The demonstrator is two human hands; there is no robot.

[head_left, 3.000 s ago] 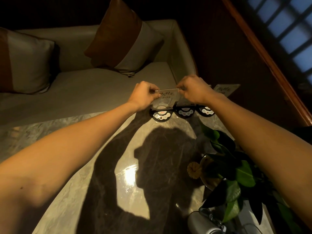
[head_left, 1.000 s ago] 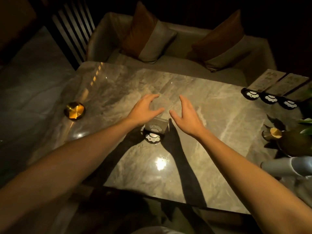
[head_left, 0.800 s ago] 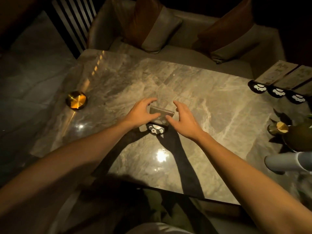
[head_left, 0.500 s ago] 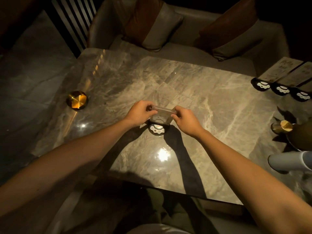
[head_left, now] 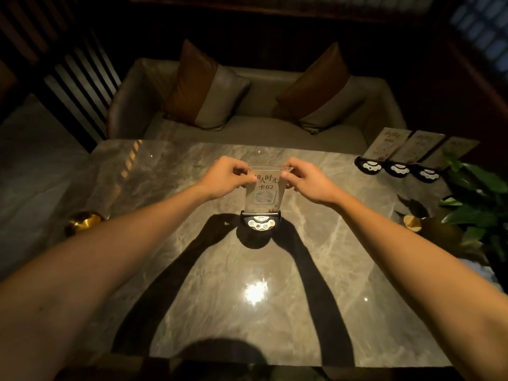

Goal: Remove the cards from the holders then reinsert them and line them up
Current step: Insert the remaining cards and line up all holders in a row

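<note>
Dim, overhead glare, wide-angle warp.

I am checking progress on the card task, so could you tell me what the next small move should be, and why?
Probably lift the card straight up out of its holder: the left hand and right hand already pinch its top corners, and its bottom edge sits in the slot.

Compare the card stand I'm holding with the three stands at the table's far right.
The held card stand sits alone mid-table; the three stands form a row by the plant. Left hand and right hand pinch its top; those are untouched. All share black button bases.
</note>
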